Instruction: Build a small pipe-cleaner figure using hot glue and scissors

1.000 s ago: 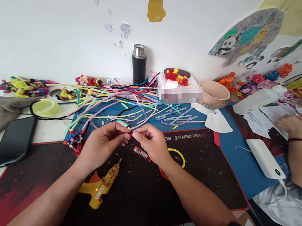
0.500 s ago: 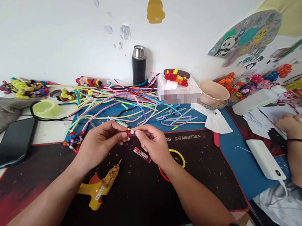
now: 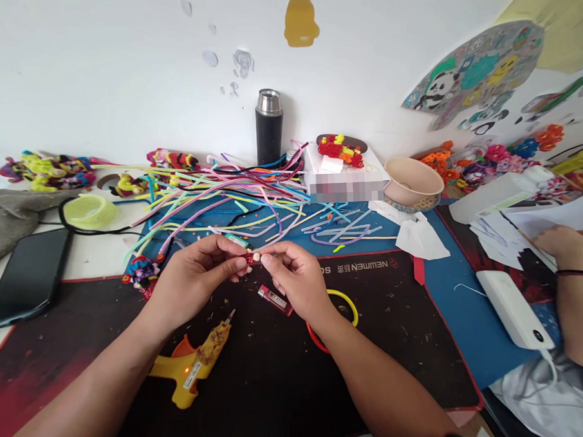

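Observation:
A small red, glittery pipe-cleaner piece point(image 3: 247, 258) with pale cream ends is pinched between the fingertips of my left hand point(image 3: 204, 264). My right hand point(image 3: 294, 273) closes thumb and forefinger on a cream tip point(image 3: 256, 257) of that same piece, and the fingers hide part of it. Below the hands, a red lighter point(image 3: 274, 300) lies on the black mat point(image 3: 260, 387). To the lower left rests a yellow glue gun point(image 3: 194, 364) with its orange light lit. Beside my right wrist are a yellow ring point(image 3: 352, 306) and a red ring point(image 3: 316, 345).
Behind my hands spreads a pile of coloured pipe cleaners point(image 3: 223, 196). A black thermos point(image 3: 269, 129) and a pinkish bowl point(image 3: 413, 178) stand farther back. A phone point(image 3: 28, 275) lies at left. On the right are a white power bank point(image 3: 512, 309) and another person's arm point(image 3: 577, 296).
My hands stay almost in place, and the cream tip shows slightly more between the fingers. At right, the other person's hand and paper have shifted a little.

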Motion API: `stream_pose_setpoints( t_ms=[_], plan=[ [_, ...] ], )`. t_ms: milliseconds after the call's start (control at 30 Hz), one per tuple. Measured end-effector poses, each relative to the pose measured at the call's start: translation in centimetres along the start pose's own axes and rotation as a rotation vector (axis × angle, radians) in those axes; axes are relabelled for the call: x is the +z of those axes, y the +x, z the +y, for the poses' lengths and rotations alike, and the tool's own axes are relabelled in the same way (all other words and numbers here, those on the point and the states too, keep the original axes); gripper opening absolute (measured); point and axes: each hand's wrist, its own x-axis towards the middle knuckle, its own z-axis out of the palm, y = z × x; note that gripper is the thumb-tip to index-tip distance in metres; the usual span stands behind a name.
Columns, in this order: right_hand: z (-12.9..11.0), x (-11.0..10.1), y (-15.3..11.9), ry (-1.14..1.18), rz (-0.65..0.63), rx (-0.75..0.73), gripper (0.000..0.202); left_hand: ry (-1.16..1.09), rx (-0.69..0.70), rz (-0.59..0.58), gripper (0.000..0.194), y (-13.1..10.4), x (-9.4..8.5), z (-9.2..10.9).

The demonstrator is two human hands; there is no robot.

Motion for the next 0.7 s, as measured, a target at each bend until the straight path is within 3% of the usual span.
stream_pose_setpoints(
  t_ms=[700],
  plan=[
    [0.18, 0.26, 0.02, -0.007, -0.010, -0.017, 0.038, 0.038, -0.007, -0.011, 0.033, -0.10, 0.02, -0.30]
  ],
)
